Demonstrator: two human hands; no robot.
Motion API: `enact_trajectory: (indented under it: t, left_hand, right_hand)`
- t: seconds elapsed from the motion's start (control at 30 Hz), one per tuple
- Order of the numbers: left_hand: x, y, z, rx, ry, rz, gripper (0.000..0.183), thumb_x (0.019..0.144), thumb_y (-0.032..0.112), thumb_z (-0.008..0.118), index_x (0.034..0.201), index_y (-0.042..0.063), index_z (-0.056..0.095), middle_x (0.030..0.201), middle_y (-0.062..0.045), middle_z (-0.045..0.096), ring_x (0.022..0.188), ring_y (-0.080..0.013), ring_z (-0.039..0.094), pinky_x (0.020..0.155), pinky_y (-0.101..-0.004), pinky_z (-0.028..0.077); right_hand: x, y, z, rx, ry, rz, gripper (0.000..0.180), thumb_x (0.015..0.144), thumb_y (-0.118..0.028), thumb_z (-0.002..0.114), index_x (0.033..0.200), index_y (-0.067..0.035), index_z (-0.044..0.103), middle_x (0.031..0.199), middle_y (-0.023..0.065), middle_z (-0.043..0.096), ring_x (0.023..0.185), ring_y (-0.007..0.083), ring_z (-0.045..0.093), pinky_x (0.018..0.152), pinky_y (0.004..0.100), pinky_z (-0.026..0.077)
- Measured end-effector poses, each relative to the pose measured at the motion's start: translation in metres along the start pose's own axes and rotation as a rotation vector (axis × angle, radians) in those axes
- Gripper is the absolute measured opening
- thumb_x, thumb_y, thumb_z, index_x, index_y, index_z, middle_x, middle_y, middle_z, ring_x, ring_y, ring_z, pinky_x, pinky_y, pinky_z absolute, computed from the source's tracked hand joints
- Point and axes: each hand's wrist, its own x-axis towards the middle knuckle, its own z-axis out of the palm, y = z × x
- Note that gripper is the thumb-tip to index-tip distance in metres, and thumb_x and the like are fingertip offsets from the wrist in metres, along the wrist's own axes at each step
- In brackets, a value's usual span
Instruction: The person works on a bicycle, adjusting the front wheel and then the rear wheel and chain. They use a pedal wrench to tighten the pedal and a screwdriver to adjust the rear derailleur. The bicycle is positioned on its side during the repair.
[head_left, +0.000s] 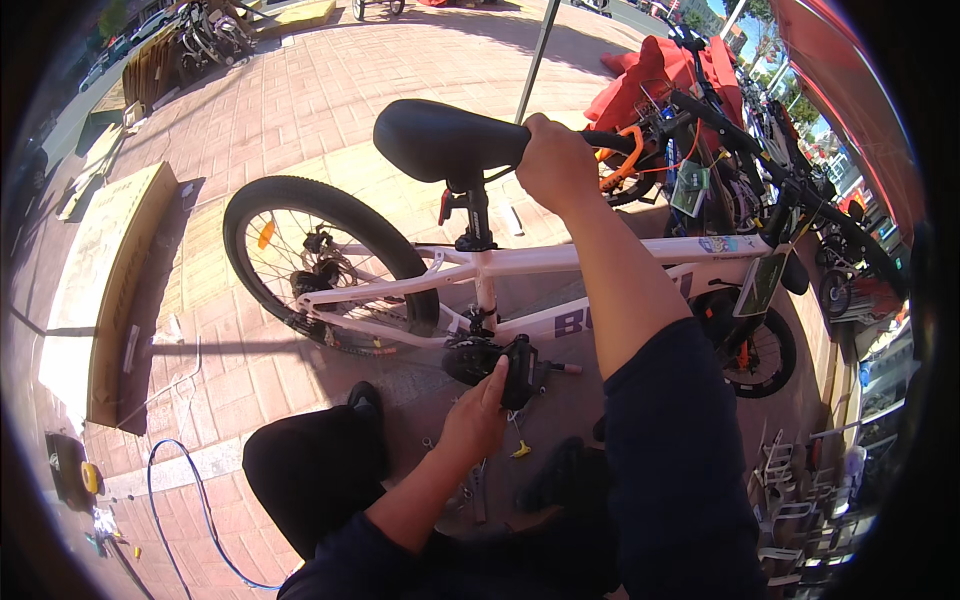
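Observation:
A pale pink bicycle (525, 261) stands upright before me, its rear wheel (330, 255) to the left. My right hand (559, 165) is wrapped around the narrow nose of the black saddle (442, 139). Lower down, my left hand (476, 412) is at the black pedal (520, 367), index finger laid along it; its other fingers are partly hidden. Beside the pedal sits the dark chainset (466, 360). Under the saddle, the black seatpost (478, 217) carries a red reflector (445, 207). A tag (761, 283) hangs near the handlebar.
On the paving by my feet lie a yellow-handled tool (520, 449) and a wrench (478, 491). A long cardboard box (127, 300) lies left, with a blue hose (202, 487) nearer me. Several bicycles and a red cover (637, 79) stand at right. A metal pole (538, 60) rises behind.

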Motion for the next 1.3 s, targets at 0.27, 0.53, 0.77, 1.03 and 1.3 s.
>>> enact_trajectory:
  t: [0.27,0.53,0.77,1.03,1.3]
  left_hand:
    - [0.014,0.021,-0.009,0.243,0.269,0.261,0.087,0.063,0.018,0.087,0.139,0.003,0.049,0.143,-0.026,0.047,0.123,-0.0414,0.054,0.1,-0.0469,0.045]
    - [0.003,0.008,0.004,0.106,0.288,-0.074,0.047,0.08,0.034,0.075,0.115,0.004,0.065,0.108,-0.016,0.07,0.099,-0.0327,0.065,0.091,-0.0457,0.047]
    - [-0.007,-0.021,0.038,-0.965,-0.006,-0.985,0.041,0.094,0.021,0.062,0.127,-0.002,0.055,0.102,-0.02,0.067,0.091,-0.0301,0.068,0.081,-0.0412,0.053]
    - [0.016,0.007,-0.008,0.122,0.336,-0.026,0.077,0.075,0.008,0.073,0.146,0.011,0.043,0.141,-0.023,0.049,0.126,-0.0358,0.052,0.103,-0.0441,0.043]
    - [0.008,-0.003,0.001,0.278,0.277,0.128,0.059,0.074,0.014,0.073,0.131,0.013,0.06,0.143,-0.019,0.05,0.125,-0.0376,0.052,0.102,-0.0477,0.042]
  right_hand:
    - [0.0,0.004,0.004,-0.002,0.018,-0.002,0.016,0.086,-0.008,0.055,0.099,-0.003,0.062,0.095,0.0193,0.069,0.095,0.0372,0.068,0.085,0.0476,0.054]
    - [0.0,0.003,0.004,-0.009,0.018,-0.004,0.028,0.08,-0.008,0.06,0.108,-0.002,0.063,0.098,0.0203,0.07,0.097,0.0379,0.068,0.088,0.0451,0.051]
    - [0.001,-0.003,0.002,-0.027,0.017,-0.011,0.039,0.074,-0.008,0.066,0.113,-0.001,0.063,0.1,0.019,0.071,0.097,0.036,0.068,0.089,0.0434,0.052]
    - [0.003,0.008,0.007,-0.036,0.035,-0.03,0.024,0.082,-0.009,0.058,0.105,-0.003,0.063,0.099,0.0206,0.07,0.098,0.0391,0.067,0.086,0.0479,0.052]
    - [0.001,0.0,0.002,-0.046,0.003,-0.016,0.023,0.087,-0.009,0.053,0.107,-0.003,0.063,0.101,0.021,0.069,0.101,0.0395,0.066,0.088,0.0491,0.051]
